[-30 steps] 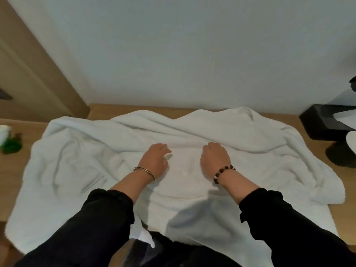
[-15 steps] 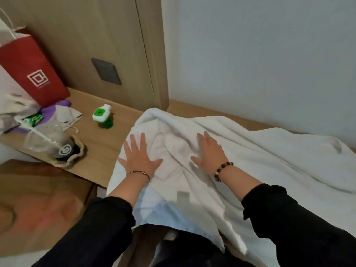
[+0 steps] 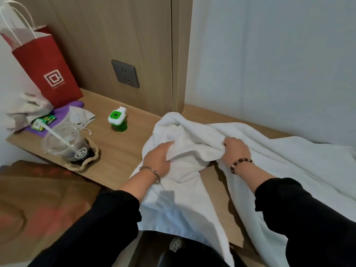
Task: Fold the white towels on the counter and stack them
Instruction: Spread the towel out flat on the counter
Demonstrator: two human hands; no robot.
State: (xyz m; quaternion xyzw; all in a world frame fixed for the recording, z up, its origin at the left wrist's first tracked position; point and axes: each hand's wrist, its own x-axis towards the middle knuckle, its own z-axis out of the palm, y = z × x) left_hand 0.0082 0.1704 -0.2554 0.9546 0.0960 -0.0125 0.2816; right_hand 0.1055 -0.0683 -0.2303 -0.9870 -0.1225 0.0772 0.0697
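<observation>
We have both hands closed on the white towel, which lies crumpled on the wooden counter, with one flap hanging over the front edge toward us. Our left hand bunches a fold near that edge. Our right hand pinches a ridge of cloth close beside it.

From the hands the cloth spreads away to the right along the counter, so its long axis runs left to right and the bulk lies on the right hand's side. Bare wood shows between the two hanging parts, and we cannot tell whether this is one towel or two.

We judge that the fold cannot start until an edge is found and drawn out straight. A green plug-in vaporiser stands near the towel's left end, and an iced drink cup stands farther left.
</observation>
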